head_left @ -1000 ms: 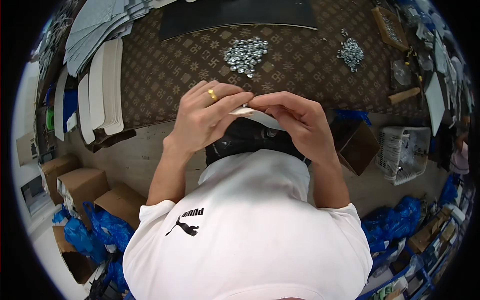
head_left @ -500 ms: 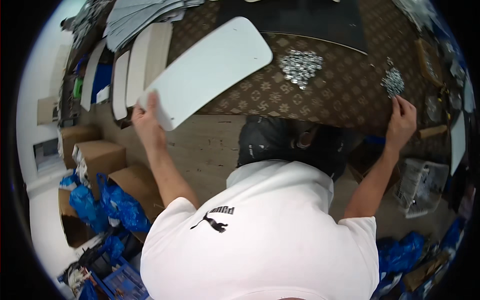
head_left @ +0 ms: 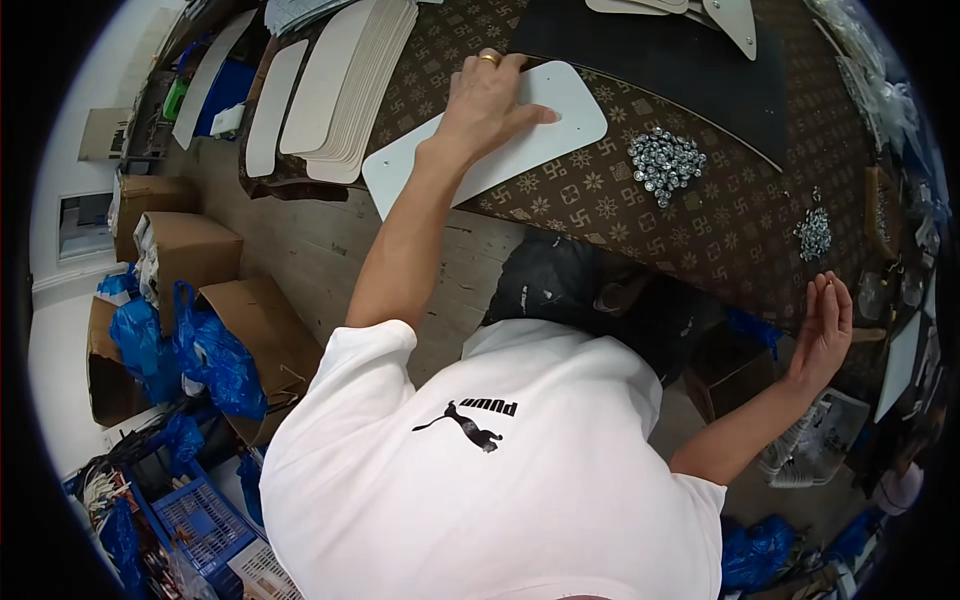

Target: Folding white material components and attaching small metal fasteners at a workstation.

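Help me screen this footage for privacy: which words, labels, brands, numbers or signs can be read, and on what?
White T-shirt: dark lettering, upside down in the picture, beside a leaping animal shape; legible, but I won't copy the wording.
White sheet by the blue crate: marks too small to read.
Brown tablecloth: repeating flower and hooked geometric motifs, no words seen.
White board under the left hand: none seen.

Your left hand [head_left: 490,105] rests spread on the white panel [head_left: 510,165], along the near edge of the tabletop [head_left: 735,240]. Your right hand [head_left: 822,325] is just beside the small metal pieces [head_left: 814,236], toward the near right corner.
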The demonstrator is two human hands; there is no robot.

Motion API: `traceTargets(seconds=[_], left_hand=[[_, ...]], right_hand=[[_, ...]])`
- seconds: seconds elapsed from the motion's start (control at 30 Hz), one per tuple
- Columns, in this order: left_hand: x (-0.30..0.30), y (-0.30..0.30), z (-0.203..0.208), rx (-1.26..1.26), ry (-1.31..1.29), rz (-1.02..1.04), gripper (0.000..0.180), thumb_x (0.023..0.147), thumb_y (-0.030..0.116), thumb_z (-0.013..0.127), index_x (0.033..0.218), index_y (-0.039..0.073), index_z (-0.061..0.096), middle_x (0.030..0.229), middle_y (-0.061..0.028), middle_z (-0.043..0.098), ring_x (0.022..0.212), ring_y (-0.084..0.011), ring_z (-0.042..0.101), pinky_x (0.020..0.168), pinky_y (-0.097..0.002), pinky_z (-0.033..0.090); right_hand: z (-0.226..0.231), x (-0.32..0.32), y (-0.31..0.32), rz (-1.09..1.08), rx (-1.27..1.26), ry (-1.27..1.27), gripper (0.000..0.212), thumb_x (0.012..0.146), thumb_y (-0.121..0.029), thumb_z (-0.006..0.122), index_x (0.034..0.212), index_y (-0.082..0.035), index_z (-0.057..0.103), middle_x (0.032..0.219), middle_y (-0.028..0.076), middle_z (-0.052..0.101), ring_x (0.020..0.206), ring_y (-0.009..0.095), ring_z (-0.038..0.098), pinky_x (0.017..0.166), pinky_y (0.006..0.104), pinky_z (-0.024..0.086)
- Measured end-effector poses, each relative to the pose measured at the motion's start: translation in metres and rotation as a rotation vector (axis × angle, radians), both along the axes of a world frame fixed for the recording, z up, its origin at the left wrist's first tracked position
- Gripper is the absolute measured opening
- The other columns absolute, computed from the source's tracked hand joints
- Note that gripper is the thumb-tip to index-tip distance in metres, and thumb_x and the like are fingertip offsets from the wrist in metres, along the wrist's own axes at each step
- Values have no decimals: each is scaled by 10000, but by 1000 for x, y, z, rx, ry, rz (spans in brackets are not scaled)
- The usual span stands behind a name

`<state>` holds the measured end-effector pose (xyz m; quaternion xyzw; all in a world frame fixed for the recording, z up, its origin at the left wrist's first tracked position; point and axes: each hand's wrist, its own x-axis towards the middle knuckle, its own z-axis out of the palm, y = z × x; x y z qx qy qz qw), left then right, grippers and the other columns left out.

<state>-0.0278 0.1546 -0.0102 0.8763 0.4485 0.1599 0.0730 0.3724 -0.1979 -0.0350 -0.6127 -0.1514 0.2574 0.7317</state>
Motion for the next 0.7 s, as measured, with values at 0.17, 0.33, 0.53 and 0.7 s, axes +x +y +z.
traceTargets(seconds=[0.17,0.33,0.53,0.7], left_hand=[[-9,-10,31,-296,-118,41,468,899,318,765,1191,-36,680,1154,-207,699,1010,-293,695,873,-396,545],[-27,-60,56,-578,-595,66,328,885,175,770,1122,-37,689,959,-123,735,858,-195,703,765,-331,543],[10,-121,71,-736,-523,-95,301,883,97,751,1149,-26,682,965,-131,739,838,-220,705,756,-342,545],[31,-138,69,-719,-436,-266,282,887,65,732,1150,-20,677,992,-175,725,857,-311,703,768,-386,543]], right_hand=[[9,-62,27,253,291,199,239,1026,-11,630,1258,25,674,1257,169,706,1150,231,703,1014,368,600],[32,-135,79,474,303,220,191,1014,18,633,1195,42,689,1202,171,721,1075,240,732,954,365,617],[52,-196,114,504,217,-180,158,951,77,688,1099,32,720,1204,142,714,1055,201,723,898,311,601],[52,-196,116,469,72,-757,194,884,99,742,1047,-6,749,1253,114,687,1051,173,698,885,288,576]])
